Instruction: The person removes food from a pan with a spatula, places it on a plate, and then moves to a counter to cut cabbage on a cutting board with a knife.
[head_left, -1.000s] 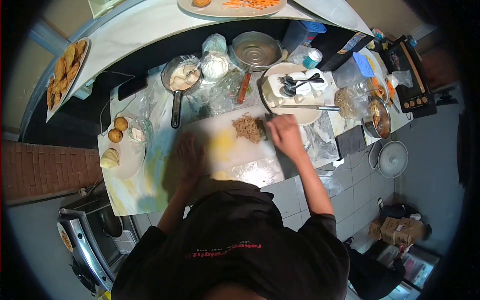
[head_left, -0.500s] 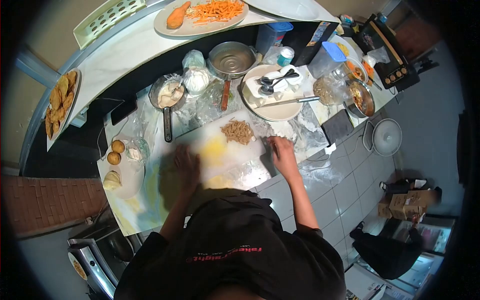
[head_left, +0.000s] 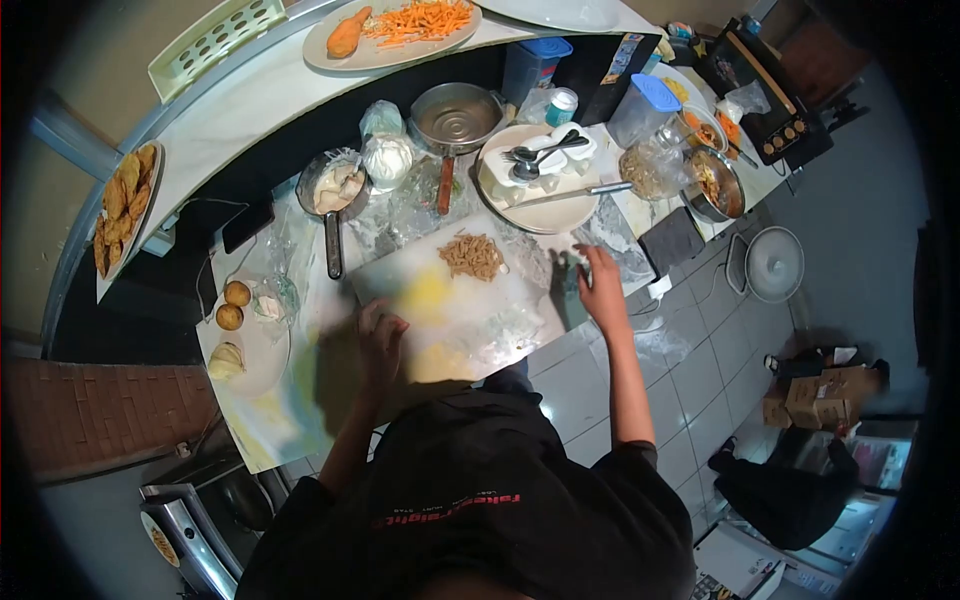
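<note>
My left hand (head_left: 381, 338) lies flat, fingers apart, on the left part of a white cutting board (head_left: 480, 320). A heap of brown shredded food (head_left: 472, 256) sits at the board's far edge. My right hand (head_left: 602, 283) is at the board's right end, over crumpled clear plastic (head_left: 622, 250) on the counter; its fingers are bent at the edge there, and I cannot tell if it holds anything.
Behind the board stand a beige plate (head_left: 545, 215) with spoons, white cups and a knife (head_left: 570, 192), a small pan (head_left: 331, 195), a steel bowl (head_left: 457, 116) and plastic boxes. A plate (head_left: 262, 345) with round balls lies left. A tray of shredded carrot (head_left: 395, 30) sits on the upper ledge.
My right hand has moved from beside the brown heap, down and then right, off to the board's right end. The left hand has stayed on the board. The view has shifted.
</note>
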